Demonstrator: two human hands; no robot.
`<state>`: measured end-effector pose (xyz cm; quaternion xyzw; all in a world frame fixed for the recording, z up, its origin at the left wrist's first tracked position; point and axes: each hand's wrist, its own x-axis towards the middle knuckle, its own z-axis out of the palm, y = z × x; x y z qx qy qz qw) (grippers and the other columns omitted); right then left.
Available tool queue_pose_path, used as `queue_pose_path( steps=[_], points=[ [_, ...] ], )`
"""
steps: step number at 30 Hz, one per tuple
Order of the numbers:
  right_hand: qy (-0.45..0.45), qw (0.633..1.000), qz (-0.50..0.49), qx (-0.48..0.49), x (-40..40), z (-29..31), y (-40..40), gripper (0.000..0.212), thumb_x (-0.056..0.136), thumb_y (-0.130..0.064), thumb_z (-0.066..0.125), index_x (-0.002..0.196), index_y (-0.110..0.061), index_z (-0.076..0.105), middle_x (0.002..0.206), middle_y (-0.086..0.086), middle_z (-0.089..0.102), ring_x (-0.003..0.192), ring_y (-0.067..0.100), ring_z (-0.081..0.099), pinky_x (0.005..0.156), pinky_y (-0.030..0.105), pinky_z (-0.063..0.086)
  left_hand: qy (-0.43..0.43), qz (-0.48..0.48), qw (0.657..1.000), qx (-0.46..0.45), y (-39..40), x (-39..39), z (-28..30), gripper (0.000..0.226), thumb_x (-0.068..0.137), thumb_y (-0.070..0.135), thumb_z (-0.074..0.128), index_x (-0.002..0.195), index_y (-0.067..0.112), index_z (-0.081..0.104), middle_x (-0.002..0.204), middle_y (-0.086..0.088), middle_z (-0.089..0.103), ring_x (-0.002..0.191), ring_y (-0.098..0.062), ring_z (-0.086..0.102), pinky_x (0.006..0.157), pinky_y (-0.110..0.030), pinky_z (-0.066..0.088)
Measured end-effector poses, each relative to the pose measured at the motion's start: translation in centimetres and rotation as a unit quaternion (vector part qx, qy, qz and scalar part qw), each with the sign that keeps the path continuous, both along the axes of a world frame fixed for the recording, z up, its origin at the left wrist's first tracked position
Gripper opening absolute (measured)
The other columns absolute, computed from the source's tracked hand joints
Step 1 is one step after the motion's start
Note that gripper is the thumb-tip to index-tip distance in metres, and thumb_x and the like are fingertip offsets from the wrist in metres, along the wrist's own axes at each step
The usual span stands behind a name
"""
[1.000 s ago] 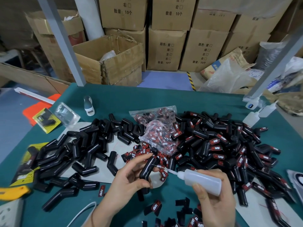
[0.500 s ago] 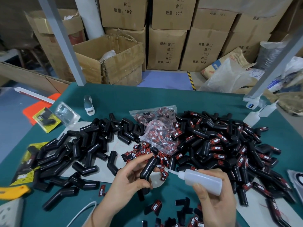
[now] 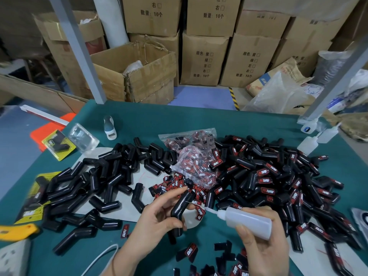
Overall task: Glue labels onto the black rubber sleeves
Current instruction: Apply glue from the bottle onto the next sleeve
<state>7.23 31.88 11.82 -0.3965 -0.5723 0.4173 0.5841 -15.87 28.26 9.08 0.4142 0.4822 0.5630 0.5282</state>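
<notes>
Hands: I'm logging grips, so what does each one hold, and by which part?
Left hand grips a black rubber sleeve around its bend. Right hand holds the glue bottle by its body.

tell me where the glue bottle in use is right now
In the head view, lower right: the right hand holds the glue bottle, nozzle aimed left at the black sleeve.

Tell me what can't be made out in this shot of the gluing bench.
Head view only:
- Whether glue is leaving the glue bottle: too small.
- Lower end of the held sleeve: covered by the left hand.
- Right hand: wrist cut off by the bottom edge.
- Open box contents: hidden by its walls.
</notes>
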Motion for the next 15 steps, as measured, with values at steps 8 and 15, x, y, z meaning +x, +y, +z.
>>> queue_pose_path(
  steps=[8, 15],
  points=[
    [0.002, 1.0, 0.001, 0.012, 0.04, -0.15, 0.1, 0.027, 0.076, -0.034, 0.075, 0.102, -0.033, 0.07, 0.096, -0.007, 0.067, 0.089, 0.01, 0.066, 0.074, 0.014, 0.054, 0.015, -0.005, 1.0, -0.002, -0.13, -0.1, -0.09, 0.079, 0.074, 0.018, 0.086, 0.145, 0.011, 0.053, 0.121, -0.018, 0.074, 0.075, -0.022, 0.072, 0.076, -0.028, 0.057],
    [0.002, 1.0, 0.002, 0.009, -0.04, -0.12, 0.02, 0.027, 0.076, -0.034, 0.075, 0.103, -0.03, 0.07, 0.095, -0.007, 0.067, 0.087, 0.009, 0.066, 0.072, 0.013, 0.053, 0.01, -0.004, 1.0, 0.006, -0.05, -0.09, -0.12, 0.081, 0.075, 0.025, 0.091, 0.144, 0.007, 0.053, 0.119, -0.019, 0.075, 0.073, -0.022, 0.071, 0.075, -0.027, 0.057]
  ],
)
